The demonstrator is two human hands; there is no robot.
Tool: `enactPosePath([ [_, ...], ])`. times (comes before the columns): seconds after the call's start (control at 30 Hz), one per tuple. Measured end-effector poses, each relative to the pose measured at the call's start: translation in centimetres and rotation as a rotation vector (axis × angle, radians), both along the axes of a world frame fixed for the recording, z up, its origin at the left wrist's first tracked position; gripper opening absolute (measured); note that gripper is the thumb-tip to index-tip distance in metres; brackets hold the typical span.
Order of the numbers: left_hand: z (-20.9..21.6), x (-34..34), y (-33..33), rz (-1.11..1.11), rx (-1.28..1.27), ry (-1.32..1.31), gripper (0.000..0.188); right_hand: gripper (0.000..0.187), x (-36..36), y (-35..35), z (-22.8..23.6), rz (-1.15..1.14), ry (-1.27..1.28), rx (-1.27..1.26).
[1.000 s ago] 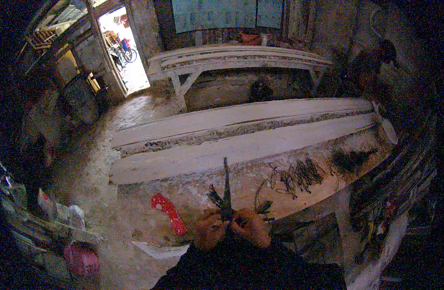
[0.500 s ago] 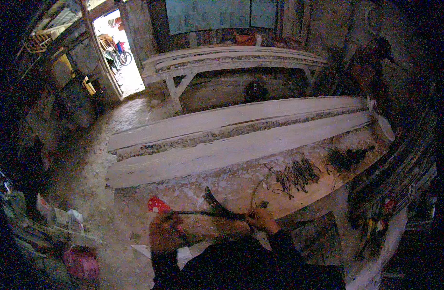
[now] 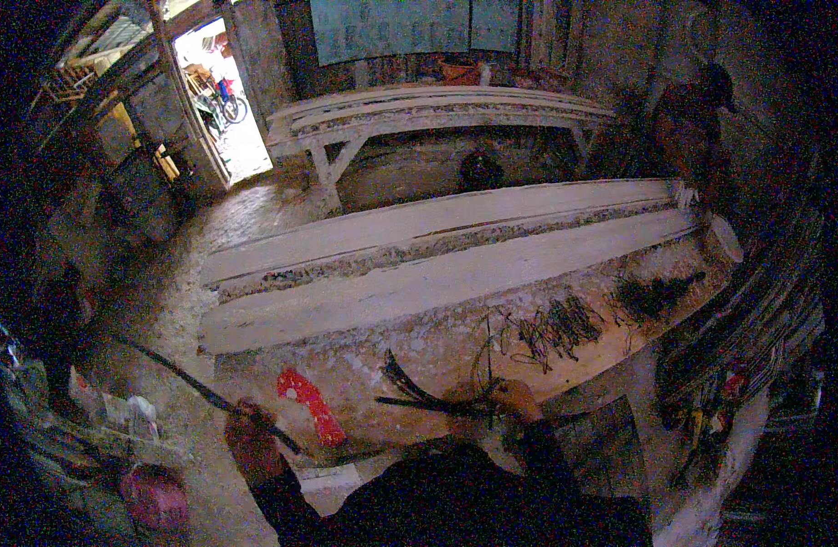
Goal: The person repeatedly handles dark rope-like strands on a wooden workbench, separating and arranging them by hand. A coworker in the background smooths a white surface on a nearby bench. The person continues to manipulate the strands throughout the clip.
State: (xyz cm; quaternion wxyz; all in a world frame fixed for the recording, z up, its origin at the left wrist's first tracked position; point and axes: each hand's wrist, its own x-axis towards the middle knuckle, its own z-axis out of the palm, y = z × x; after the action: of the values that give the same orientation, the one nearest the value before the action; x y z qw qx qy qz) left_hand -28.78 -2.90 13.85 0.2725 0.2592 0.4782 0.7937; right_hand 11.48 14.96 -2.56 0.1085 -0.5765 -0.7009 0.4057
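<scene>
My left hand [image 3: 247, 439] is out to the lower left, closed around a long thin dark rod [image 3: 177, 374] that slants up and away to the left. My right hand [image 3: 492, 403] is at the near edge of the stone-topped bench [image 3: 419, 351], closed on a bundle of dark thin strips [image 3: 417, 394] that fans out to the left. A thin wire [image 3: 488, 356] stands up from the same hand. A red flat tool [image 3: 308, 401] lies on the bench between my hands.
Two long pale planks [image 3: 437, 251] run across the bench. Several piles of dark wire pieces [image 3: 555, 326] lie on the right part. A person [image 3: 692, 137] stands at the far right end. A white bench [image 3: 437, 109] and an open doorway [image 3: 223, 100] are behind.
My hands have moved apart: the left swung out to the lower left, drawing the long rod out, while the right stayed at the bench edge with the bundle. The view shifted slightly right.
</scene>
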Motion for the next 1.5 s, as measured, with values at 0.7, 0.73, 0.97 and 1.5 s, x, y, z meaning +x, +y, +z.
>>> enactPosePath([
  [0.7,0.1,13.4,5.4,-0.716,-0.686,0.395,0.023,0.015,-9.8,-8.0,14.3,0.083,0.611,0.038],
  [0.73,-0.3,13.6,5.4,-0.696,-0.660,0.497,0.023,0.014,-9.7,-8.0,14.2,0.071,0.606,0.026],
  [0.97,-2.0,13.8,5.2,-0.626,-0.579,0.812,0.025,0.012,-9.7,-8.5,14.7,0.018,0.590,0.108],
  [1.5,-3.0,12.2,4.3,-0.704,-0.392,0.159,0.028,0.015,-8.6,-6.6,12.0,0.103,0.361,0.364],
])
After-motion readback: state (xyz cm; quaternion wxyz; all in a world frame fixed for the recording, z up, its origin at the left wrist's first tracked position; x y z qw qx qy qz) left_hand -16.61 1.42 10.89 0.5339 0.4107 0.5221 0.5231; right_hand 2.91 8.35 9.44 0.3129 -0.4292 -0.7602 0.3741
